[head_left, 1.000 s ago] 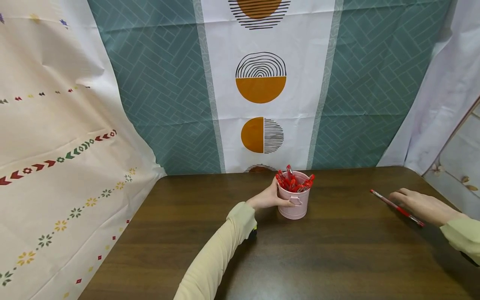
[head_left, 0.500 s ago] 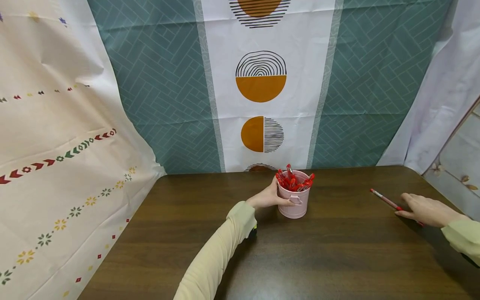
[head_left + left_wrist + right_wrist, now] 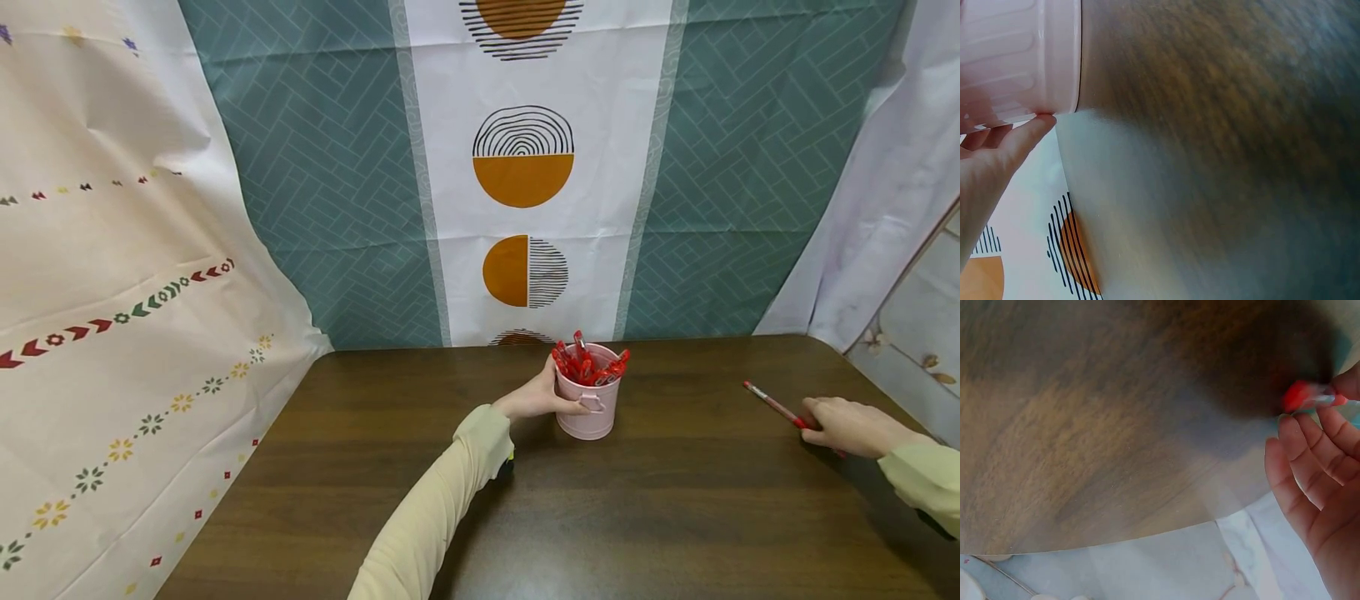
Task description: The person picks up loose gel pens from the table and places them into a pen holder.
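A small pink bucket (image 3: 592, 423) stands upright on the table, with several red pens (image 3: 579, 365) poking out of its top. My left hand (image 3: 534, 395) grips the bucket's left side, its thumb lying across the front by the little handle. The left wrist view shows fingers against the bucket wall (image 3: 1013, 69). Over at the right, a single red and clear pen (image 3: 772, 403) lies slantwise. My right hand (image 3: 855, 425) pinches it near its middle between thumb and fingers. Seen from the right wrist, the pen's red end (image 3: 1299, 396) is blurred; the other fingers are stretched beside it.
The dark wooden table (image 3: 637, 517) runs back to a teal and white patterned cloth (image 3: 525, 200). A cream printed cloth (image 3: 127, 350) hangs along the left. White fabric (image 3: 870, 192) borders the right side, past the table's rounded corner.
My right hand has come down onto the pen, opening its thumb and fingers and then closing them around it. The left hand and the bucket have stayed in place.
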The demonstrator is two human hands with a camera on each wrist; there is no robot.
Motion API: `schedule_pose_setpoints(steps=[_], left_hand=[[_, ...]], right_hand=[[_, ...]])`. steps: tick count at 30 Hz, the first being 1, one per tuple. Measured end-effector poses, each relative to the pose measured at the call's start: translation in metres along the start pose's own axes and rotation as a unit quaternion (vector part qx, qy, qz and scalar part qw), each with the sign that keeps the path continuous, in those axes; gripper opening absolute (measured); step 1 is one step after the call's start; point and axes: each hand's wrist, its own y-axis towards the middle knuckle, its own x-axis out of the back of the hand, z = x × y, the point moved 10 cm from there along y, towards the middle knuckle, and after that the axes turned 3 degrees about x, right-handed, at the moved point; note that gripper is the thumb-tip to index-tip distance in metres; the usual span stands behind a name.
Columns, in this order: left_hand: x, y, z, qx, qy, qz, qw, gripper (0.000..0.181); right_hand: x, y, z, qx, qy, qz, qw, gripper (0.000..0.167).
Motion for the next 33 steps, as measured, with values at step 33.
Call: schedule_pose_setpoints(steps=[33], left_hand=[[0.002, -0.001, 0.005, 0.035, 0.005, -0.013, 0.9993, 0.088]], right_hand=[[0.069, 0.018, 0.029, 0.064, 0.055, -0.211, 0.9738, 0.019]])
